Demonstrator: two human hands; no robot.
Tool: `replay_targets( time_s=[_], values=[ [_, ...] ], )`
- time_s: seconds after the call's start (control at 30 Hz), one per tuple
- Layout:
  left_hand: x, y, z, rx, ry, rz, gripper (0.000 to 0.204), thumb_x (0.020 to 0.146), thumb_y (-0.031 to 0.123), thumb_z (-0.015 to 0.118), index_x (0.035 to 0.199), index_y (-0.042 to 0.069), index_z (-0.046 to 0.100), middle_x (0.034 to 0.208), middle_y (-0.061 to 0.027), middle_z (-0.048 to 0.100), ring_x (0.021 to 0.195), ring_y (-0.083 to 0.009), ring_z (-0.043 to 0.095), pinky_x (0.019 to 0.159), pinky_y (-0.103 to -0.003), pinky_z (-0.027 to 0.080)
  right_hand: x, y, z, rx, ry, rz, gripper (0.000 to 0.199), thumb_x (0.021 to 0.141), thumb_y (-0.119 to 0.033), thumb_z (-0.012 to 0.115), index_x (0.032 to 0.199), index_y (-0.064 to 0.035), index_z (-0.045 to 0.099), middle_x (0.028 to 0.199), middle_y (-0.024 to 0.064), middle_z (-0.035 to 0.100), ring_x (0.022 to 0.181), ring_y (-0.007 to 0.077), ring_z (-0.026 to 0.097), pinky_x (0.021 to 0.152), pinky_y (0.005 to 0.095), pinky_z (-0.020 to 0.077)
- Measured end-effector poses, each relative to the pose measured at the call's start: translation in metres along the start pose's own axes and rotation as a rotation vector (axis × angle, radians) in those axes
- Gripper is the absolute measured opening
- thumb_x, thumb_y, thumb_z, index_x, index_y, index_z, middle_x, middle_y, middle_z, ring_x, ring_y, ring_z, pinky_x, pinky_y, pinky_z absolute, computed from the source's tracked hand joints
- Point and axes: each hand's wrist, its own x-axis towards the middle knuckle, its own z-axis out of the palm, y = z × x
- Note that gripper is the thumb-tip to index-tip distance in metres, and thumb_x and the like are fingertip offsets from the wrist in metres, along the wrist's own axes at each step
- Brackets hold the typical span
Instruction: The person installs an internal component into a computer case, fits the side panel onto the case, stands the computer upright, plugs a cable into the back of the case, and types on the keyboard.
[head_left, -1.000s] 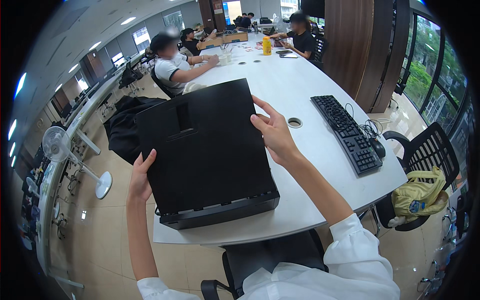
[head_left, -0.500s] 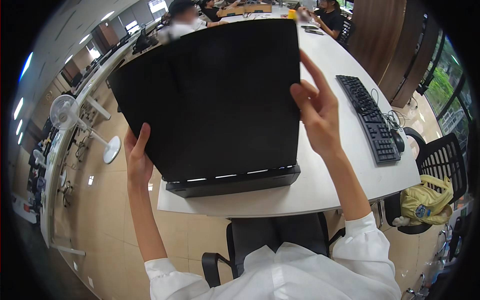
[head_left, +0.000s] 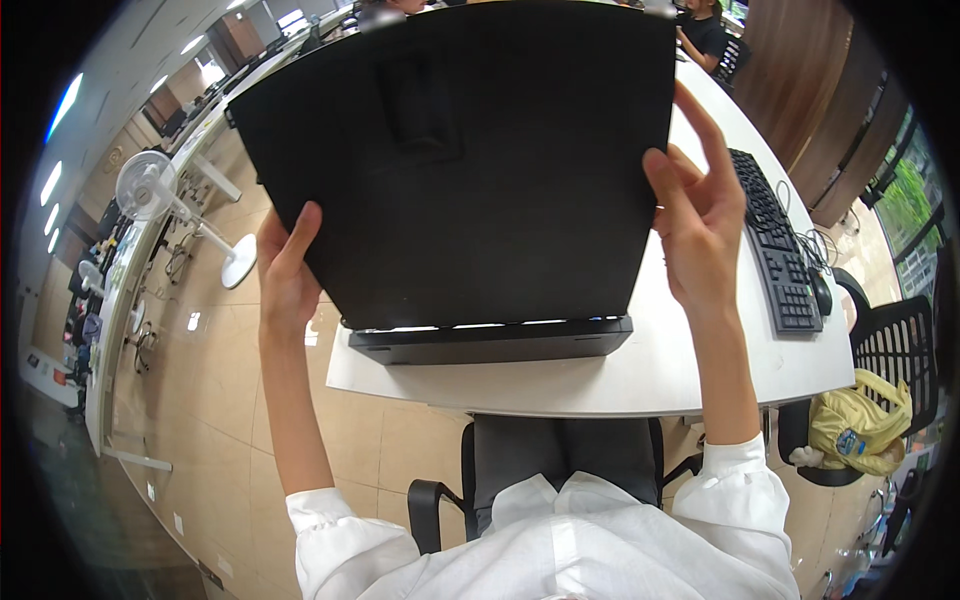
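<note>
I wore a white long-sleeved cotton shirt, cuffs pushed back from my bare forearms, over grey trousers.

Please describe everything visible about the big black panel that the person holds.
The black panel is large, flat and matt, like metal or plastic, with a raised rectangular patch near its top. It is tilted up toward the camera above a black case on the white table. The left hand and right hand grip its side edges.

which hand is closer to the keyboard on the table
Right. The right hand holds the right edge of the black panel, just left of the keyboard. The left hand grips the panel's left edge, across the panel from it.
</note>
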Motion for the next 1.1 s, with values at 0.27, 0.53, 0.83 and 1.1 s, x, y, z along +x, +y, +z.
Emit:
replay_targets(
  time_s=[0.27,0.53,0.83,1.1],
  values=[
    [-0.003,0.007,0.009,-0.059,-0.008,-0.017,0.038,0.102,0.017,0.065,0.13,-0.006,0.057,0.117,-0.0158,0.07,0.1,-0.0216,0.073,0.085,-0.033,0.062,0.006,-0.006,-0.004,0.03,-0.031,-0.078,0.054,0.097,0.0,0.065,0.149,-0.0079,0.052,0.135,0.017,0.066,0.117,0.0248,0.069,0.106,0.0342,0.0515],
    [0.005,-0.003,0.005,-0.079,0.024,0.029,0.031,0.101,0.015,0.066,0.124,-0.005,0.06,0.11,-0.0149,0.072,0.094,-0.02,0.074,0.081,-0.031,0.064,0.014,-0.005,-0.004,0.0,-0.042,-0.049,0.055,0.097,0.002,0.063,0.15,-0.0064,0.05,0.137,0.0177,0.065,0.121,0.026,0.067,0.106,0.0341,0.0519],
    [0.007,-0.011,0.006,-0.056,0.018,-0.022,0.03,0.1,0.016,0.067,0.123,-0.002,0.062,0.111,-0.014,0.072,0.097,-0.0208,0.074,0.086,-0.032,0.062,0.009,0.015,0.0,0.042,-0.029,0.012,0.054,0.099,0.0,0.062,0.151,-0.0087,0.05,0.127,0.0183,0.07,0.115,0.0228,0.07,0.099,0.0299,0.0552],
    [0.011,-0.017,0.007,0.015,0.038,-0.017,0.043,0.099,0.022,0.07,0.133,-0.002,0.057,0.118,-0.0142,0.07,0.106,-0.0231,0.071,0.093,-0.034,0.059,0.012,0.018,0.002,-0.076,-0.034,-0.018,0.052,0.101,-0.012,0.064,0.151,-0.0095,0.05,0.131,0.0167,0.069,0.117,0.0239,0.069,0.104,0.032,0.0524]
  ],
)
